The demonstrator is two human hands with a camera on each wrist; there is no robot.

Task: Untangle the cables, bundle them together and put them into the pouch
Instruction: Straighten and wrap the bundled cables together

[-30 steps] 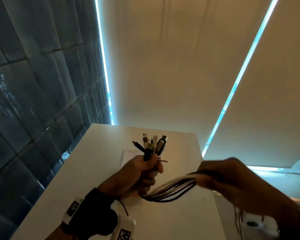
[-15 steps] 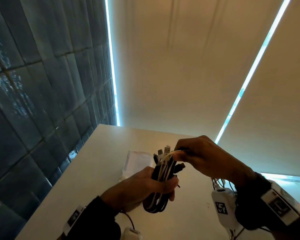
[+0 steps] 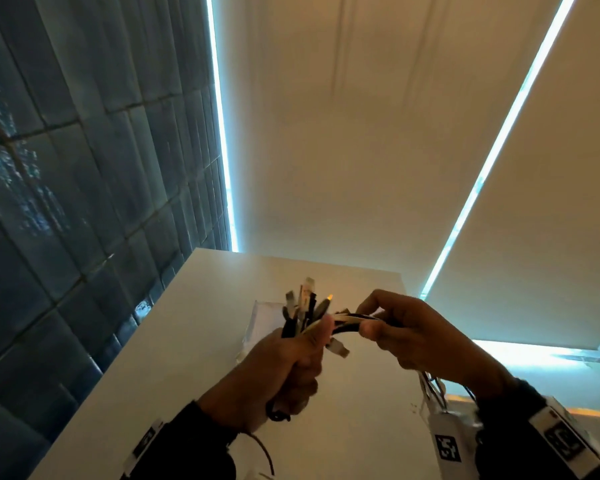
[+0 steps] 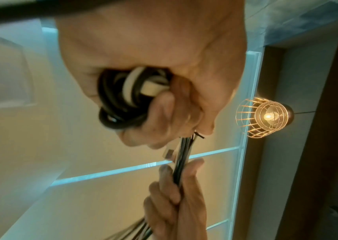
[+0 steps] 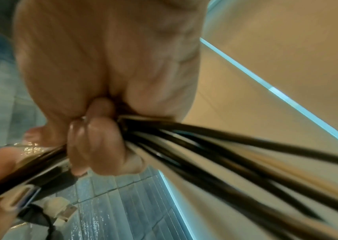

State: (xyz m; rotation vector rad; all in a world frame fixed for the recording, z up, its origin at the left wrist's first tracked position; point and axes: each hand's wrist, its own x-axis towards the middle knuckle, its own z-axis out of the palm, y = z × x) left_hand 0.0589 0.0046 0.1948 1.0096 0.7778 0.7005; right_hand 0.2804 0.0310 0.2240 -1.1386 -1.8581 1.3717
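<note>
Head view, lower centre of frame: my left hand (image 3: 284, 362) is fisted round the folded cables (image 3: 305, 313), connector ends fanning up out of the fist. In the left wrist view the fingers (image 4: 164, 113) curl over black and white loops. My right hand (image 3: 416, 334), just to the right of the left, pinches the same cables between thumb and fingers; the strands run across the short gap between the two hands. In the right wrist view loose black lengths trail away toward the lower right of the frame, blurred. The pouch (image 3: 264, 317) lies flat on the white table (image 3: 174, 358), partly hidden behind the left hand. Cables are above the table, not touching the pouch as far as I can tell.
</note>
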